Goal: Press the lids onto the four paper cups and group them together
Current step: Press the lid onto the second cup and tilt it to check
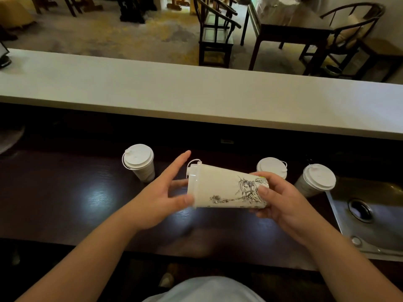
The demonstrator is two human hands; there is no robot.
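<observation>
A white paper cup with an ink drawing (220, 188) lies on its side in the air above the dark counter (65, 199), its white lid (193, 182) pointing left. My right hand (277, 199) grips the cup's base end. My left hand (161, 192) is at the lid end, thumb on the lid's rim and fingers spread behind it. Three other lidded cups stand on the counter: one at the left (139, 163), one behind my right hand (272, 166), and one at the right (316, 179) by the sink.
A steel sink (370, 214) with a drain is set into the counter at the right. A raised white ledge (196, 92) runs across behind the cups. Dark wooden chairs and a table stand on the floor beyond.
</observation>
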